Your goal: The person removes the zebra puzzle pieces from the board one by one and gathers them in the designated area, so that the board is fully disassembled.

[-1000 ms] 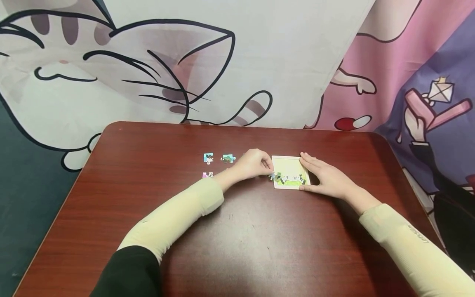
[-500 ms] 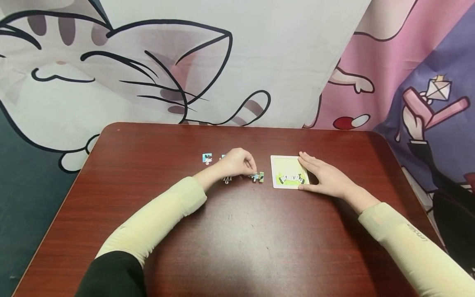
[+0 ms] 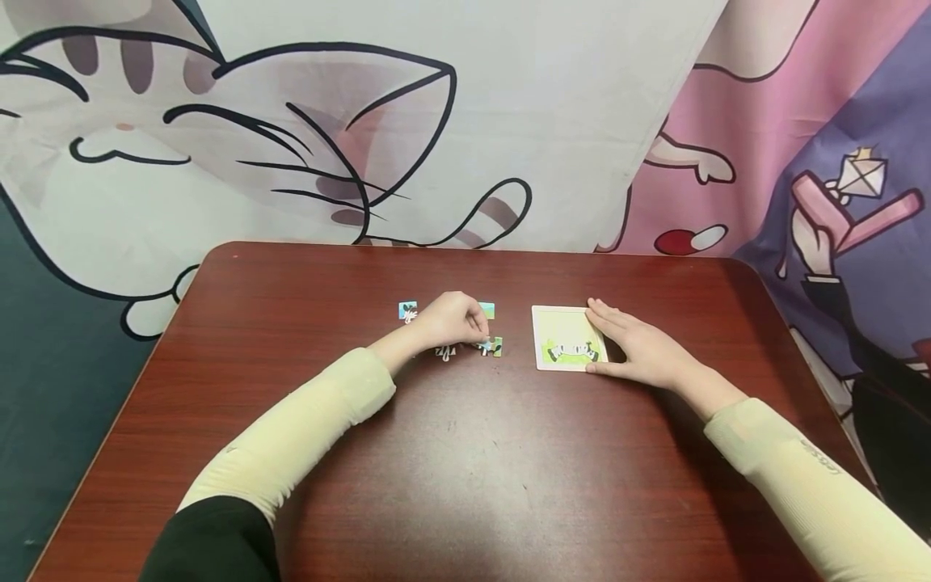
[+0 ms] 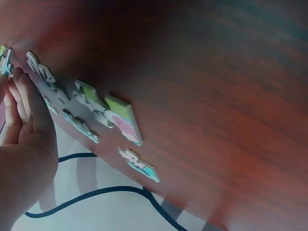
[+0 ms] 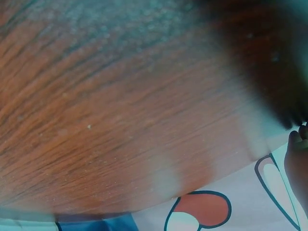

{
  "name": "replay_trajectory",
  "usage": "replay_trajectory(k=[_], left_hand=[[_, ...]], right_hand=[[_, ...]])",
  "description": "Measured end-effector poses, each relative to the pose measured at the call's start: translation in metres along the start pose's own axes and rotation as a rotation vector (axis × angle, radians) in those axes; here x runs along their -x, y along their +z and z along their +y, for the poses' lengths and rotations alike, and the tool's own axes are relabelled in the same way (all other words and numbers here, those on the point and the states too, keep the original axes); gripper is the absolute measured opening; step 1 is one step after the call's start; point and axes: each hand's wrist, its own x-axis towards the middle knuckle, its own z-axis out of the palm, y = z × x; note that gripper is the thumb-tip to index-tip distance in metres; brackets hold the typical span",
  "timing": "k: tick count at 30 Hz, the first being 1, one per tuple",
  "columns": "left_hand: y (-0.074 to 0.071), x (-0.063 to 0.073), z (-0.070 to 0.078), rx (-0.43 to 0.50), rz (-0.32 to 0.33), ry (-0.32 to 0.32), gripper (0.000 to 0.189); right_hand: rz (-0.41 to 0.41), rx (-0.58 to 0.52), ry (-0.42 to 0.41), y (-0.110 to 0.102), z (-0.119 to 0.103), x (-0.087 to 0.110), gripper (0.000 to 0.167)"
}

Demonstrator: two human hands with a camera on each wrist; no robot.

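My left hand (image 3: pixel 451 319) pinches a jigsaw piece (image 3: pixel 494 347) with blue and green print, low over the table left of the puzzle board. In the left wrist view this held piece (image 4: pixel 7 63) shows at the fingertips, at the left edge. The square, pale yellow puzzle board (image 3: pixel 569 323) has a light rim and a green picture along its near side. My right hand (image 3: pixel 640 349) rests at the board's right side, its thumb at the near corner and its fingers at the far one. Only a sliver of the right hand (image 5: pixel 297 168) enters the right wrist view.
Loose jigsaw pieces lie around my left hand: one with blue print (image 3: pixel 407 311), one near the wrist (image 3: pixel 445 352) and one behind the fingers (image 3: pixel 487 309). The left wrist view has several, including a pink and green piece (image 4: pixel 124 120). A cartoon curtain (image 3: pixel 567 121) hangs behind the table.
My left hand has moved left from the board's left edge with the piece between its fingertips, back among the loose pieces. The right hand and board have stayed in place.
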Motion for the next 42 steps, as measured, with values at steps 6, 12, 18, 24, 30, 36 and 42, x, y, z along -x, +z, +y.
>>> replay_trajectory(k=[6, 12, 18, 24, 30, 36, 42], left_hand=[[0.0015, -0.0012, -0.0039, -0.049, 0.014, -0.012, 0.007], [0.0013, -0.0035, -0.0045, -0.085, 0.014, -0.009, 0.006], [0.0001, -0.0026, -0.0037, -0.093, 0.01, -0.03, 0.006], [-0.0006, -0.0024, -0.0054, -0.083, 0.017, -0.064, 0.006], [-0.0016, -0.0013, -0.0057, -0.079, 0.015, -0.064, 0.007], [-0.0025, -0.0016, -0.0055, -0.081, 0.012, -0.064, 0.005], [-0.0028, -0.0037, -0.0051, -0.075, 0.006, -0.058, 0.006]], right_hand=[[0.0, 0.005, -0.002, 0.0011, 0.0001, 0.0006, 0.1], [-0.001, 0.012, -0.004, 0.0014, -0.0001, 0.0006, 0.101], [-0.005, 0.011, -0.003, 0.0003, -0.0011, 0.0006, 0.1], [-0.005, 0.003, -0.006, -0.0005, -0.0027, -0.0003, 0.099], [-0.012, 0.004, -0.002, -0.0007, -0.0028, -0.0006, 0.1], [-0.007, -0.003, 0.001, -0.0008, -0.0023, -0.0004, 0.1], [-0.01, -0.004, 0.012, -0.0012, -0.0018, 0.0008, 0.101]])
